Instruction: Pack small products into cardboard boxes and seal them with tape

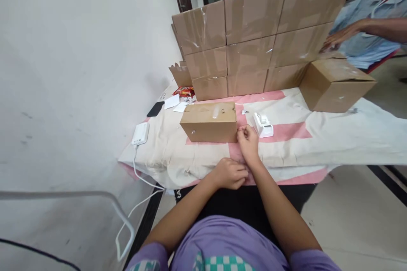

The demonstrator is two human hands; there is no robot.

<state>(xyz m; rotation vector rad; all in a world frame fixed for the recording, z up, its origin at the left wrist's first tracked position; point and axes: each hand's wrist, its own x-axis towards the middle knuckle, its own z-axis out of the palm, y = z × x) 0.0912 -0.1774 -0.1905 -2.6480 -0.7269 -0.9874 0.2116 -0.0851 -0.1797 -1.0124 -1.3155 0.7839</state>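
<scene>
A closed brown cardboard box (208, 131) lies on the cloth-covered table in front of me. My right hand (248, 139) is at the box's right end, its fingers bent and pressed together; whatever they pinch is too small to make out. Nearer my body, my left hand (231, 173) rests low over the table's front edge with its fingers curled in, and their tips are hidden. Just right of my right hand stands a white tape dispenser (263, 125).
Stacked taped boxes (251, 51) form a wall behind. Another box (337, 84) sits at the right, near another person's hand (340, 38). A black phone (155, 109), white papers (172, 101), a red packet (184, 92) and a white cabled device (140, 134) lie left.
</scene>
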